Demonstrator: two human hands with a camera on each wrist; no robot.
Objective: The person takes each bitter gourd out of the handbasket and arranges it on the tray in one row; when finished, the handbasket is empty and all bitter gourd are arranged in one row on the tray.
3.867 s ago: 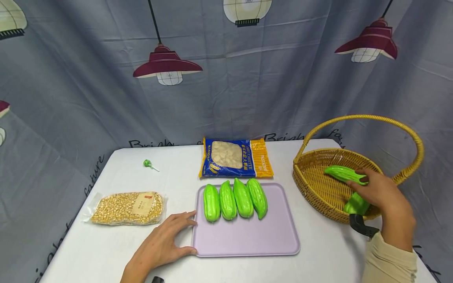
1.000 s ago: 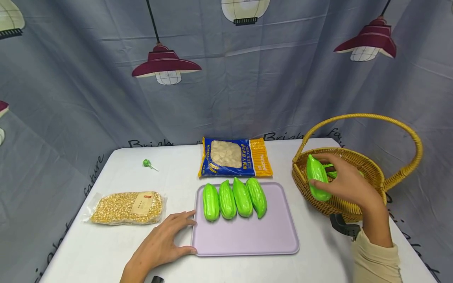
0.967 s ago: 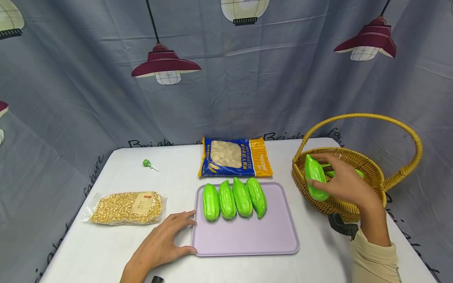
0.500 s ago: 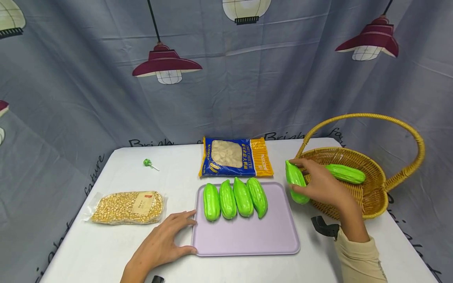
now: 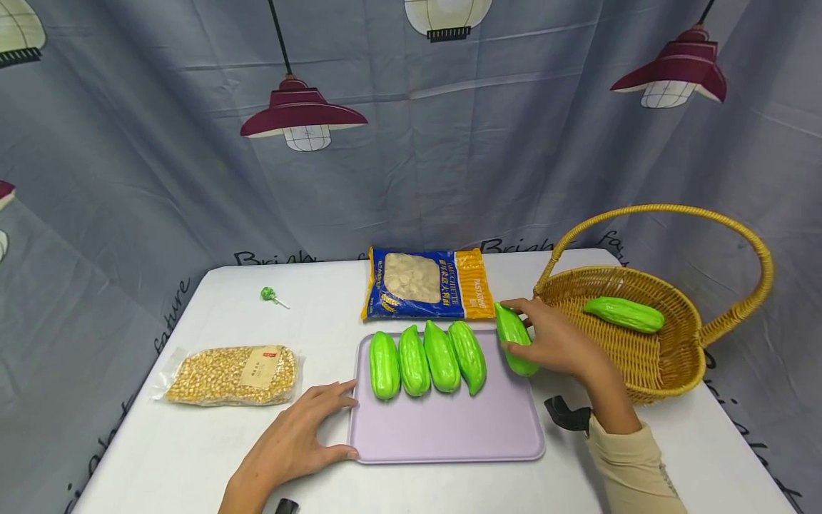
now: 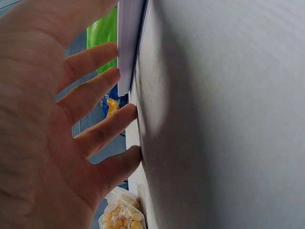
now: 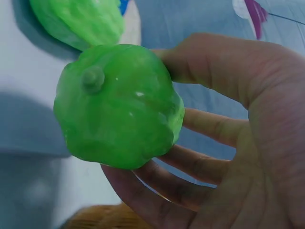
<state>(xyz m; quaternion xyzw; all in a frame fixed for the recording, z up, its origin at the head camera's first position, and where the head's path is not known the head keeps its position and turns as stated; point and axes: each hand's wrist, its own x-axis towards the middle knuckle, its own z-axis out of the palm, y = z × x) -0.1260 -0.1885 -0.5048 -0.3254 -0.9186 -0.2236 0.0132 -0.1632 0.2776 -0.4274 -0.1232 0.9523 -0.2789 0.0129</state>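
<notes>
My right hand (image 5: 557, 338) grips a bright green, ridged bitter melon (image 5: 514, 338) over the right edge of the lilac tray (image 5: 443, 432). In the right wrist view the melon's stem end (image 7: 93, 78) faces the camera, with thumb and fingers curled around it. Several similar bitter melons (image 5: 414, 362) lie side by side on the tray's far left part. Another bitter melon (image 5: 624, 315) lies in the wicker basket (image 5: 690, 350). My left hand (image 5: 295, 437) rests at the tray's left edge, fingers spread and fingertips against the rim; the left wrist view shows the fingers extended.
Behind the tray lies a blue and orange pasta bag (image 5: 427, 284). To the left are a bag of corn kernels (image 5: 231, 375) and a green lollipop (image 5: 267, 293). The basket's tall handle (image 5: 661, 208) arches up at the right. A grey curtain (image 5: 424, 157) hangs behind the table.
My right hand took a bitter melon from the basket and carried it left, past the basket's rim, to the tray's right edge. One melon stays in the basket. The left hand has not moved.
</notes>
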